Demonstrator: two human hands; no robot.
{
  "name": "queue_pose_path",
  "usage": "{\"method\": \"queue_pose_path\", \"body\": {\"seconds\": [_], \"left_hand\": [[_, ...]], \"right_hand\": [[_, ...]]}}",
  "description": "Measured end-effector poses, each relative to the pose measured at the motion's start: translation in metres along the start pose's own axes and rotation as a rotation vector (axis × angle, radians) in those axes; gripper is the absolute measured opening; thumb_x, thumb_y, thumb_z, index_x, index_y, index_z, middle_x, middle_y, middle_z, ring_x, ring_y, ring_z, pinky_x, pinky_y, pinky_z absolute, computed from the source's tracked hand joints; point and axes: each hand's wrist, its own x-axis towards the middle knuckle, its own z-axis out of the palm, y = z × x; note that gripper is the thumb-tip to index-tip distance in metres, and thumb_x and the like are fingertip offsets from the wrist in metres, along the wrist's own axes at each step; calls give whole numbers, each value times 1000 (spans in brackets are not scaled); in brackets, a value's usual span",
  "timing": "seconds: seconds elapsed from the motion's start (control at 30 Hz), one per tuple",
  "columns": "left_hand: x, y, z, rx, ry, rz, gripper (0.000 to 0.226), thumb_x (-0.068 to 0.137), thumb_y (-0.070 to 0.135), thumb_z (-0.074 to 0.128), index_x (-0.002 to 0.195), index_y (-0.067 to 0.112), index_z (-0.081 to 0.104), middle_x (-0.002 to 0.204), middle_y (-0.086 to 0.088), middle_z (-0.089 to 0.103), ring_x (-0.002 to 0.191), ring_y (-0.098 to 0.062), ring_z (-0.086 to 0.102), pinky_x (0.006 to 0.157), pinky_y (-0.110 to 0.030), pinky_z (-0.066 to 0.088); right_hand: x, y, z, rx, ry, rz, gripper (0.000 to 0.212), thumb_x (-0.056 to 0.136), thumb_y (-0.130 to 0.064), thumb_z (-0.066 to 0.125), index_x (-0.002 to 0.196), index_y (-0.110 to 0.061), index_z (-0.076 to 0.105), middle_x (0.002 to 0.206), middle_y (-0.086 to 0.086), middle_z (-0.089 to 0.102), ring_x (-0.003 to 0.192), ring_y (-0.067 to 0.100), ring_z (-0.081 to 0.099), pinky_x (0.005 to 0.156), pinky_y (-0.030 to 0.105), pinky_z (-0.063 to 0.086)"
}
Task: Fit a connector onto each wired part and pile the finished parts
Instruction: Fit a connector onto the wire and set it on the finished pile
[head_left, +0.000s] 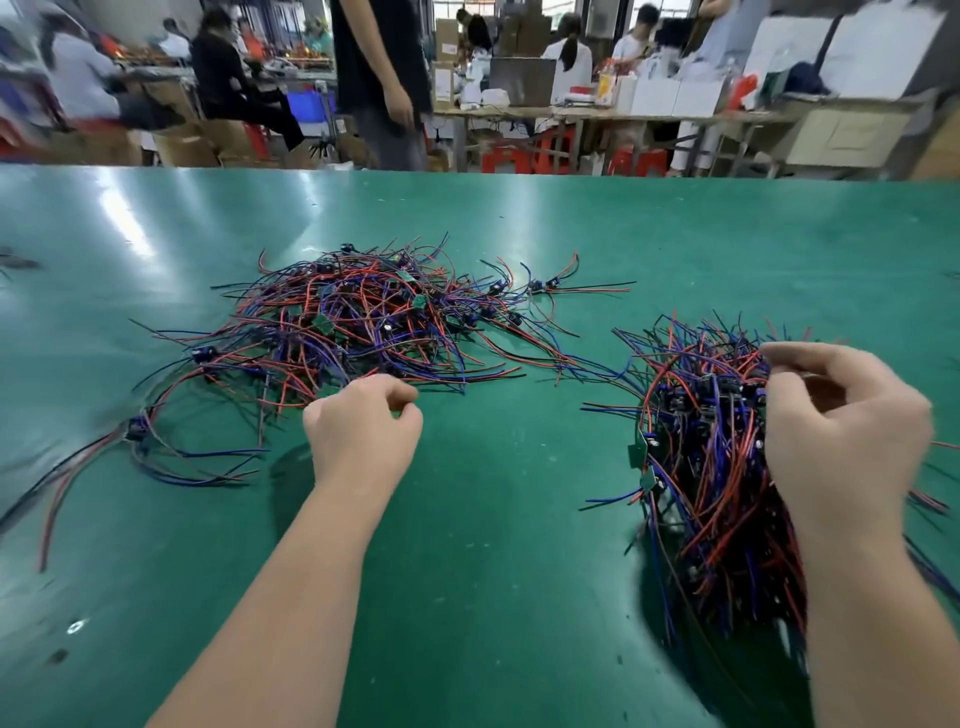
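Note:
A loose heap of wired parts (363, 317), with red, blue and black leads and small green boards, lies at the middle of the green table (493, 545). My left hand (363, 431) hovers at the heap's near edge, fingers curled, thumb and forefinger close together; nothing shows between them. At the right lies a denser bundle of wired parts (711, 467) with dark connectors. My right hand (841, 436) rests on that bundle with its fingers curled round the bundle's top.
A few stray wired parts (140, 431) trail off to the left. The table's far edge runs across the top; beyond it a person stands (384, 78), others sit at benches, and cardboard boxes and red stools fill the floor.

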Motion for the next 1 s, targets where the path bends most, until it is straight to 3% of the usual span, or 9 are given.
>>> {"method": "queue_pose_path", "body": {"seconds": [0.1, 0.23, 0.37, 0.5, 0.57, 0.67, 0.8, 0.9, 1.0], "left_hand": [[-9, 11, -5, -224, 178, 157, 16, 84, 15, 65, 94, 23, 75, 82, 5, 73, 71, -16, 63, 88, -30, 46], [-20, 28, -16, -674, 307, 269, 18, 87, 11, 67, 100, 23, 70, 84, 9, 72, 74, -7, 67, 73, -20, 52], [-23, 44, -28, -1309, -27, 77, 19, 80, 4, 70, 94, 17, 68, 74, 3, 71, 71, -16, 71, 70, -23, 55], [-27, 47, -30, -1650, -443, -74, 19, 62, 7, 78, 79, 17, 76, 72, -3, 71, 67, -13, 70, 66, -22, 55], [-31, 48, -27, -1663, -559, -65, 22, 57, 15, 85, 77, 19, 77, 73, -4, 72, 67, -13, 70, 69, -24, 56], [-36, 51, -24, -1639, -695, -16, 38, 45, 30, 94, 78, 23, 76, 74, -2, 74, 70, -12, 71, 74, -24, 55], [-39, 53, -21, -1610, -742, -20, 32, 66, 33, 84, 95, 25, 74, 94, 0, 74, 87, -12, 69, 78, -24, 54], [-41, 51, -15, -1169, -553, 127, 48, 71, 30, 74, 117, 31, 59, 115, 7, 67, 101, -6, 63, 82, -22, 50], [-50, 49, -6, -731, -504, 376, 66, 66, 47, 76, 125, 37, 51, 114, 12, 66, 102, -1, 63, 90, -20, 48]], "right_hand": [[-9, -7, 3, 88, 15, -213, 23, 78, -5, 55, 85, -22, 68, 77, -5, 61, 73, -4, 55, 68, 12, 41], [-26, -18, 14, 187, -177, -316, 23, 76, 4, 55, 81, -13, 70, 76, -2, 62, 73, 12, 61, 68, 22, 46], [-43, -29, 24, 343, -506, -139, 25, 78, -2, 56, 84, -21, 70, 77, -4, 67, 64, 12, 66, 59, 19, 48], [-47, -25, 34, 315, -847, 25, 56, 83, -11, 72, 118, -50, 52, 104, -9, 63, 79, 14, 66, 71, 31, 56], [-49, -23, 36, 259, -968, 22, 66, 78, -18, 77, 121, -57, 44, 113, -10, 55, 83, 10, 64, 73, 29, 56], [-54, -24, 39, 451, -964, 116, 39, 80, -11, 74, 110, -33, 63, 94, -7, 60, 71, 3, 60, 64, 19, 50], [-54, -29, 41, 632, -902, 262, 23, 85, -1, 65, 100, -18, 66, 79, 0, 70, 78, 23, 71, 66, 29, 56], [-52, -32, 41, 815, -826, 445, 22, 77, -10, 67, 99, -12, 64, 76, 2, 69, 72, 19, 70, 61, 22, 53], [-51, -32, 40, 959, -789, 533, 32, 70, -14, 66, 101, -6, 65, 83, 11, 68, 75, 25, 69, 62, 24, 55]]}}
